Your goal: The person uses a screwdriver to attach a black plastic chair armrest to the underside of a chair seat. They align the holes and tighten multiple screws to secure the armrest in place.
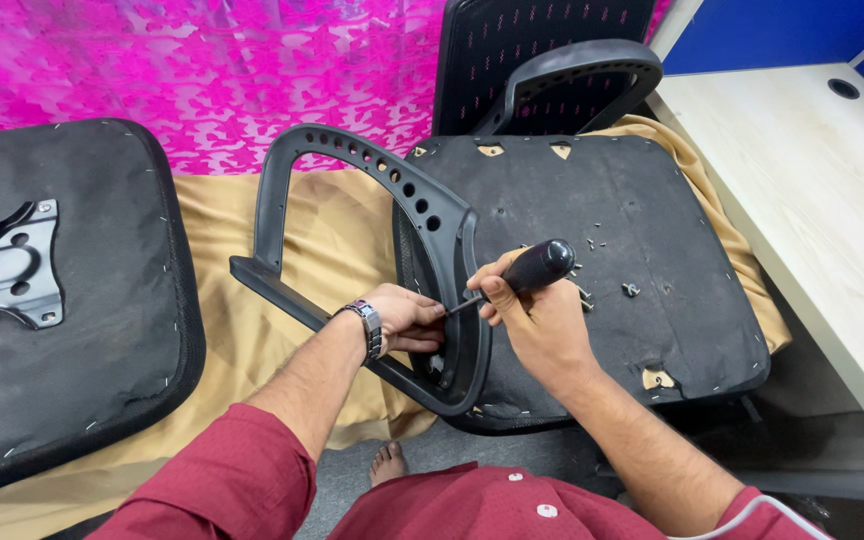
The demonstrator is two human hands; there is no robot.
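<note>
A bright pink patterned cloth [202, 70] hangs as backdrop; a tan sheet [252, 250] covers the work surface; a pale wooden desk [812, 190] stands on one side, with blue partition panels [782, 30] behind it; grey floor [352, 480] shows below; the light is even.

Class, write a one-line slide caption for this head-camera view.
Right hand drives a black-handled screwdriver at an armrest on an upturned chair seat; left hand steadies it.

Black armrest [372, 250] and black screwdriver handle [542, 265]; behind the armrest, a mottled pink-and-purple sheet [252, 70]; beneath it mustard cloth [252, 260]; sleeves [222, 480] seemingly maroon.
</note>
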